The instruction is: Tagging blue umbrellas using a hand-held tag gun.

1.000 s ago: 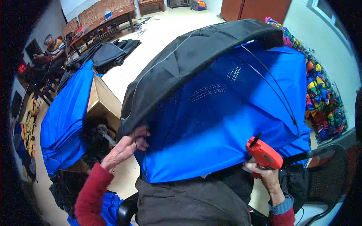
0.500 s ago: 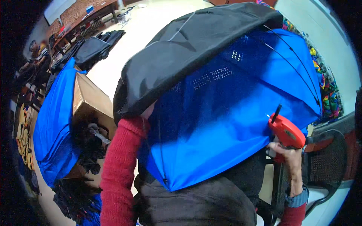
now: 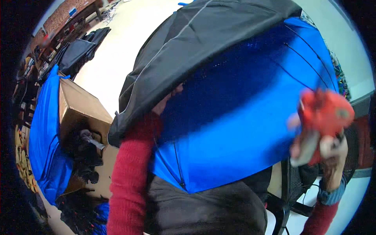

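Across my lap spreads a large umbrella with a bright blue canopy (image 3: 235, 149) and thin dark ribs. Black fabric (image 3: 188, 51) with a pale seam lies over its far left side. My left hand (image 3: 167, 100) reaches under the edge of that black fabric, against the shaded blue cloth. Only a bit of its fingers shows, so its grip is unclear. At the right, my right hand (image 3: 331, 150) is closed round a red pistol-shaped tool (image 3: 327, 109). The tool is raised near the canopy's right edge and smeared by motion; its exact kind cannot be told.
At the left, a cardboard box (image 3: 84, 98) holds dark items, with blue cloth (image 3: 47, 133) over its side. Folded black bundles (image 3: 80, 51) lie on the floor beyond it. A dark chair (image 3: 286, 188) stands at the right. Colourful cloth (image 3: 340, 74) is behind the canopy.
My right hand has moved right and nearer with the red tool. My left hand has shifted up and right along the black fabric. The canopy has turned slightly, and the view has shifted.
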### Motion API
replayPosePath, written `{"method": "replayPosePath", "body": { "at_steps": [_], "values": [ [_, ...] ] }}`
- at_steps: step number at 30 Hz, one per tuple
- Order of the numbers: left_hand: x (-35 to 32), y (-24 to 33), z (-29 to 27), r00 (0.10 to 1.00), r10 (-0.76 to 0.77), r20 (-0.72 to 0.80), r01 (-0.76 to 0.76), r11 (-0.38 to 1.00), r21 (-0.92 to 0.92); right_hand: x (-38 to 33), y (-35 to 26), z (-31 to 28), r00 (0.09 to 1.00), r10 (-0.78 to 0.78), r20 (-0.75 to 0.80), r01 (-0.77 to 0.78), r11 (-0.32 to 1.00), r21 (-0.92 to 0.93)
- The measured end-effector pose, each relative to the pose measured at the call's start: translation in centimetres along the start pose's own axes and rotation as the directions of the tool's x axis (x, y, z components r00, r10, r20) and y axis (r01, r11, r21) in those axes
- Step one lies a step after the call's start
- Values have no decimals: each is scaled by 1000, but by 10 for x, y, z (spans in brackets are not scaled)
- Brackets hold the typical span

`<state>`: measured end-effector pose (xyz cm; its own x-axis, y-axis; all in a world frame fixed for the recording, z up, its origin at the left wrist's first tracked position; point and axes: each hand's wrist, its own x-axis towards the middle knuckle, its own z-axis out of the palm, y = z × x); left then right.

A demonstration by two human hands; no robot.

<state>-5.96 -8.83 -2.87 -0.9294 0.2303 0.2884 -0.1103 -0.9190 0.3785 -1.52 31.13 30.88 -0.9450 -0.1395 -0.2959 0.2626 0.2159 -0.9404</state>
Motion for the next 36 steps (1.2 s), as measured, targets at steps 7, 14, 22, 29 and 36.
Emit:
{"method": "replayPosePath", "body": {
  "at_steps": [7,14,22,29,36],
  "values": [
    [31,-29,32,874,171,-456,-60,967,249,68,-28,68,862,-349,368,352,934,63],
    [44,-29,186,692,630,-353,203,299,932,106,-1,78,877,-365,314,385,923,-2],
    [18,-29,185,837,496,-232,-19,450,893,105,32,94,768,-439,465,442,890,110],
    [4,-33,201,881,446,-160,-122,540,833,61,9,99,674,-478,563,499,857,131],
    [4,-19,189,938,305,-164,-87,665,742,105,-62,170,492,-646,583,705,689,168]
  ]
}}
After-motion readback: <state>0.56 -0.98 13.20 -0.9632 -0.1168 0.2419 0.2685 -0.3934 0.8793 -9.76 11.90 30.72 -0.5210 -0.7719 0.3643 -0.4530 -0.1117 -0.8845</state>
